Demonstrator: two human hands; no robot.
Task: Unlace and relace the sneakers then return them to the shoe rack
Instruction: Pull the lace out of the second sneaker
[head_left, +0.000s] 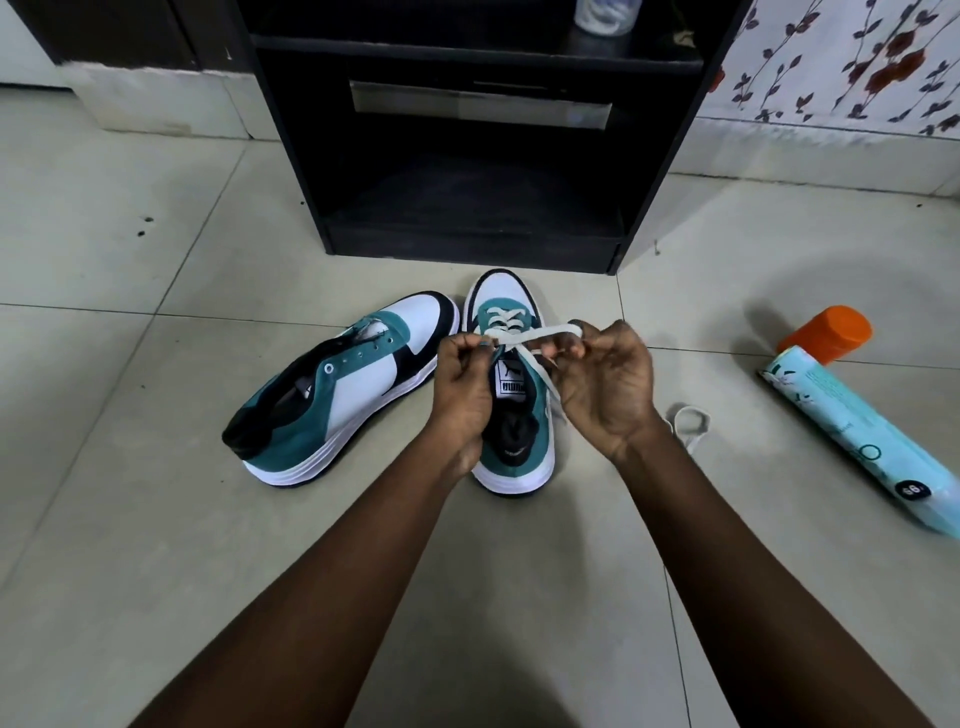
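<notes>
- The step in hand looked to be relacing the right-hand sneaker (511, 395), which stood upright on the floor tiles (156, 519) with its toe pointing at the black shoe rack (467, 156).
- The left hand (465, 387) pinched one run of the white lace (540, 335) at the left side of the tongue; the right hand (605, 384) gripped the other run, which looped over its fingers and trailed down past the wrist to the floor.
- To do this well, I judged that both ends should be pulled evenly before crossing, the lace kept flat and untwisted, and each end fed through the next free eyelet without skipping one.
- Only the lower rows near the toe were crossed; the upper eyelets appeared unlaced, so this shoe seemed about half done.
- The sneaker was teal and white with a black toe rim, a thick white sole and a logo patch on the tongue.
- The other sneaker (343, 384) lay just beside it on the left, tilted onto its side, with bare eyelets and no lace visible.
- A pale blue spray can (857, 421) with an orange cap lay well apart on the right.
</notes>
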